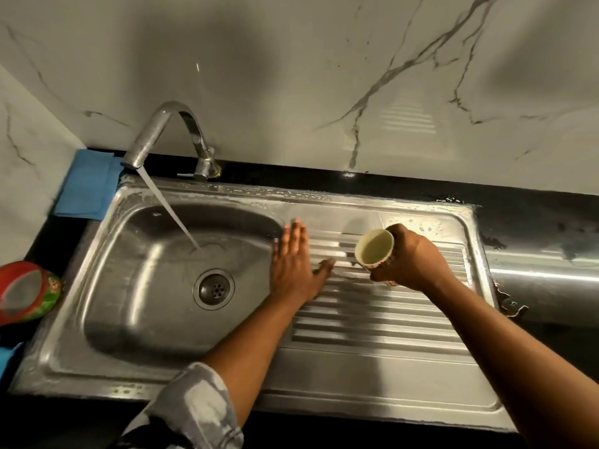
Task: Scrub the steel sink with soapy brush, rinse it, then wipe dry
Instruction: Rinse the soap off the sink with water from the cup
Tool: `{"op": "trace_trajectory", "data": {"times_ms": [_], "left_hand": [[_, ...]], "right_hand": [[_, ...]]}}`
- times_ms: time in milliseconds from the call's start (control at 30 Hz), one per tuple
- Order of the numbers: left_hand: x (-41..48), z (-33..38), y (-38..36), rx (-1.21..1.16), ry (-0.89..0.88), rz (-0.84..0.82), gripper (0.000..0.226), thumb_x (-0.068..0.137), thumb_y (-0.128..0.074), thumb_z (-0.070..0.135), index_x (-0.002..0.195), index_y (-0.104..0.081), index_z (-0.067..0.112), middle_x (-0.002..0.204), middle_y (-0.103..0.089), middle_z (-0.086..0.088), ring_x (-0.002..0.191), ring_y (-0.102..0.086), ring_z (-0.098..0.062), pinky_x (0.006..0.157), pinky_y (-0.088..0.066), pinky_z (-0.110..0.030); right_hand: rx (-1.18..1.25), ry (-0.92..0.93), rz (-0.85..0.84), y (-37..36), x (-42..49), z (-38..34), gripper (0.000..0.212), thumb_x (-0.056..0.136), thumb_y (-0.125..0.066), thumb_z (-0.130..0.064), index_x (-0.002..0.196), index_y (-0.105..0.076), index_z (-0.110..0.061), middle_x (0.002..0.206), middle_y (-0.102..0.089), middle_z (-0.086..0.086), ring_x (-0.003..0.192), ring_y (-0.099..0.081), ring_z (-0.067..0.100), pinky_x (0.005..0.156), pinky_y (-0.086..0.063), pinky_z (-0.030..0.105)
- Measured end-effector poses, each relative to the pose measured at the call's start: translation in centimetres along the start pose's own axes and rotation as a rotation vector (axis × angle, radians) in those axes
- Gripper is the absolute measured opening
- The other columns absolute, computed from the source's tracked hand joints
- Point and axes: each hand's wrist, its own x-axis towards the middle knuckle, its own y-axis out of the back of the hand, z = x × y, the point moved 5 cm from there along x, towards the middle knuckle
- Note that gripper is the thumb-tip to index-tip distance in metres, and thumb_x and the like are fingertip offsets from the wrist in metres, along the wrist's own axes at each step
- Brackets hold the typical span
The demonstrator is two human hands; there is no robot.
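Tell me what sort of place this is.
Probably a home kitchen: a steel sink with ribbed drainboard set in a black counter, a running tap against a marble-look wall, and a cup in the right hand.

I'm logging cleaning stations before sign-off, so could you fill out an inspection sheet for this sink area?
Surface: black counter around the sink; droplets or foam along the sink's back rim.
Job's things: steel sink with a ribbed drainboard; tap running into the basin; blue cloth at the back left corner; no brush seen.
Clutter: red and green tub on the counter left of the sink.
Hands: the left hand lies flat on the drainboard by the basin edge; the right hand grips a tilted cup over the drainboard.
Cables: nothing seen.
Surroundings: marble-look wall behind.
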Motion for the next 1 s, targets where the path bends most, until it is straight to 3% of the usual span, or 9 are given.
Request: {"op": "trace_trajectory", "data": {"times_ms": [100,167,300,400,600,767,867,933,1000], "left_hand": [[-0.5,-4.3,0.7,-0.058,0.255,0.002,0.111,0.094,-0.013,0.089,0.167,0.012,0.009,0.173,0.024,-0.012,0.162,0.018,-0.029,0.133,-0.002,-0.052],[-1.0,-4.5,1.3,-0.051,0.292,0.036,0.108,0.096,-0.012,0.085,0.167,0.011,0.007,0.173,0.025,-0.014,0.162,0.015,-0.031,0.133,-0.004,-0.052],[-1.4,3.0,0.1,-0.078,-0.155,0.026,0.089,0.104,-0.032,0.066,0.169,0.005,0.018,0.177,0.012,-0.008,0.164,0.01,-0.028,0.132,0.003,-0.046],[-1.5,5.8,-1.8,0.014,-0.224,-0.031,0.089,0.102,-0.037,0.073,0.168,-0.015,0.018,0.177,-0.014,-0.008,0.164,-0.005,-0.028,0.133,-0.004,-0.049],[-1.0,2.2,-0.9,0.029,0.055,0.044,0.106,0.097,-0.016,0.087,0.169,0.008,0.013,0.176,0.015,-0.009,0.163,0.014,-0.028,0.132,0.002,-0.048],[-1.1,-0.8,0.2,-0.007,0.259,0.094,0.112,0.096,-0.023,0.084,0.167,0.002,0.001,0.176,0.001,-0.022,0.164,0.003,-0.033,0.133,-0.008,-0.052],[-2.3,5.3,-0.4,0.037,0.037,0.092,0.107,0.1,-0.02,0.08,0.167,0.005,0.001,0.175,0.011,-0.021,0.163,0.011,-0.034,0.133,0.002,-0.05],[-3.4,11.3,-2.7,0.062,-0.168,-0.047,0.103,0.101,-0.017,0.079,0.165,0.017,0.007,0.172,0.027,-0.016,0.159,0.028,-0.031,0.131,0.012,-0.049],[-4.7,17.2,-5.4,0.075,-0.361,-0.173,0.1,0.101,-0.022,0.078,0.166,0.017,0.012,0.171,0.03,-0.012,0.156,0.035,-0.027,0.13,0.013,-0.05]], "right_hand": [[-0.068,0.033,0.012,-0.5,0.6,-1.6,0.096,0.059,-0.096,-0.049,0.136,-0.048,-0.018,0.124,-0.067,0.004,0.105,-0.066,0.025,0.079,-0.058,0.04],[-0.094,0.04,0.014,-1.1,1.1,-2.6,0.095,0.06,-0.094,-0.052,0.136,-0.047,-0.019,0.124,-0.066,0.003,0.106,-0.065,0.025,0.078,-0.057,0.038],[-0.098,0.031,0.022,-1.6,1.8,-3.6,0.097,0.06,-0.091,-0.06,0.136,-0.047,-0.017,0.123,-0.066,0.003,0.106,-0.065,0.025,0.082,-0.057,0.037],[-0.052,0.006,0.045,-1.1,1.5,-2.6,0.097,0.06,-0.091,-0.059,0.135,-0.048,-0.016,0.121,-0.067,0.005,0.105,-0.066,0.026,0.081,-0.058,0.038],[0.238,-0.043,0.094,0.6,-2.3,3.7,0.094,0.053,-0.099,-0.045,0.132,-0.054,-0.02,0.119,-0.069,0.001,0.1,-0.065,0.025,0.081,-0.058,0.043],[0.285,-0.17,0.132,1.5,-5.9,10.1,0.089,0.046,-0.098,-0.047,0.123,-0.058,-0.029,0.106,-0.072,-0.006,0.093,-0.068,0.021,0.079,-0.058,0.043],[0.255,-0.244,0.123,1.8,-7.4,13.2,0.087,0.047,-0.097,-0.048,0.123,-0.056,-0.031,0.108,-0.071,-0.006,0.095,-0.067,0.022,0.081,-0.057,0.043],[0.207,-0.286,0.12,1.9,-8.1,14.7,0.087,0.05,-0.097,-0.048,0.124,-0.056,-0.03,0.107,-0.07,-0.004,0.098,-0.067,0.026,0.081,-0.055,0.041],[0.181,-0.322,0.117,2.1,-8.5,16.1,0.086,0.049,-0.096,-0.049,0.123,-0.056,-0.029,0.106,-0.071,-0.002,0.097,-0.067,0.027,0.078,-0.053,0.038]]}}
